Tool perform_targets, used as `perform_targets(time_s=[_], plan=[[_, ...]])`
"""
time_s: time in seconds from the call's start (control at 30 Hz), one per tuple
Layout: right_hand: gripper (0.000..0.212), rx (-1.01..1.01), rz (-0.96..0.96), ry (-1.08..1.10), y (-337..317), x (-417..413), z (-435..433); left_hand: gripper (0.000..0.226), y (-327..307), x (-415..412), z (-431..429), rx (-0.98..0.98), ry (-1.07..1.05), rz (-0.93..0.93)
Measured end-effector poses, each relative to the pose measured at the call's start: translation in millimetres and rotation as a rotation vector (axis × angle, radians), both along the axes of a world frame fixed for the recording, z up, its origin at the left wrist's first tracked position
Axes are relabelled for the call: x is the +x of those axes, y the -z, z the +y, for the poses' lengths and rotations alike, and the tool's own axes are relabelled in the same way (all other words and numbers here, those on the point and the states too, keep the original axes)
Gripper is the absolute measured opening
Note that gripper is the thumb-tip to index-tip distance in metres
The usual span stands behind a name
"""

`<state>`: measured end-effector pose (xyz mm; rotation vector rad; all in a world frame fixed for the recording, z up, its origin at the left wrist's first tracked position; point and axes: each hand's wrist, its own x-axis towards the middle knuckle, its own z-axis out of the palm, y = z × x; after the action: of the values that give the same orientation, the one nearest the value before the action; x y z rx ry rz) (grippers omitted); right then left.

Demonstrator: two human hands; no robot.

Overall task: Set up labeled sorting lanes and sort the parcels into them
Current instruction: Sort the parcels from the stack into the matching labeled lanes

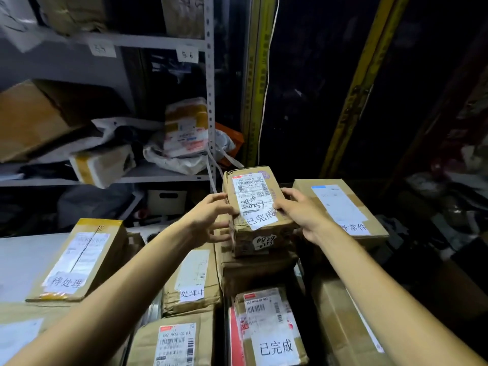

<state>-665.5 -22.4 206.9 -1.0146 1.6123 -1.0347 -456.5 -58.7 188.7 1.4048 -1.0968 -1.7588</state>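
The left hand and the right hand grip the small parcel from its two sides, with the fingers curled round its edges. The parcel is on, or just above, the stack of brown boxes; I cannot tell which. The stack stands between the "处理中" box and the "异常件" box. It looks narrow and crumpled, so I think a parcel released off centre may tip and slide into a neighbour lane.

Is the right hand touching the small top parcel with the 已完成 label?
Touching. The head view shows the right hand gripping the parcel at its right edge, thumb lying on its top.
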Motion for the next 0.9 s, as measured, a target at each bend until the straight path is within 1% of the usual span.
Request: perform_targets(time_s=[0.03,0.1,0.17,0.2,0.23,0.3,0.33,0.4,0.43,0.57,0.63,0.73,0.77,0.83,0.9], plan=[[0.047,-0.008,0.011,0.002,-3,2,6,0.051,-1,0,7,-0.021,-0.013,-0.007],[0.042,-0.070,0.033,0.061,-10,12,20,0.034,-10,-2,21,-0.045,-0.054,0.008],[0.043,-0.197,0.071,0.126,-17,32,38,0.014,-25,-6,42,-0.032,-0.111,0.085],[0.046,-0.274,0.118,0.110,-21,43,49,0.008,-33,-9,55,-0.031,-0.143,0.134],[0.048,-0.349,0.171,0.076,-23,54,58,0.007,-39,-11,66,-0.049,-0.165,0.164],[0.042,-0.440,0.209,-0.001,-30,71,76,0.013,-46,-13,86,-0.126,-0.168,0.151],[0.040,-0.429,0.167,-0.066,-35,76,84,0.017,-47,-13,97,-0.162,-0.159,0.131],[0.038,-0.334,0.048,-0.233,-38,82,96,0.024,-44,-6,121,-0.206,-0.159,0.088],[0.036,-0.286,0.029,-0.306,-36,84,100,0.025,-41,0,131,-0.212,-0.176,0.067],[0.032,-0.193,0.015,-0.520,-22,104,121,0.020,-31,42,178,-0.203,-0.332,-0.020],[0.032,-0.154,0.055,-0.619,-17,127,131,0.021,-30,69,200,-0.219,-0.376,-0.086],[0.020,-0.154,0.098,-0.765,-15,177,146,0.022,-31,116,240,-0.241,-0.451,-0.236],[0.023,-0.165,0.104,-0.815,-16,195,152,0.023,-30,130,252,-0.244,-0.454,-0.279],[0.035,-0.168,0.120,-0.911,-16,236,164,0.025,-30,161,276,-0.238,-0.494,-0.363],[0.042,-0.150,0.136,-0.989,-13,281,176,0.029,-30,196,298,-0.224,-0.585,-0.444]])
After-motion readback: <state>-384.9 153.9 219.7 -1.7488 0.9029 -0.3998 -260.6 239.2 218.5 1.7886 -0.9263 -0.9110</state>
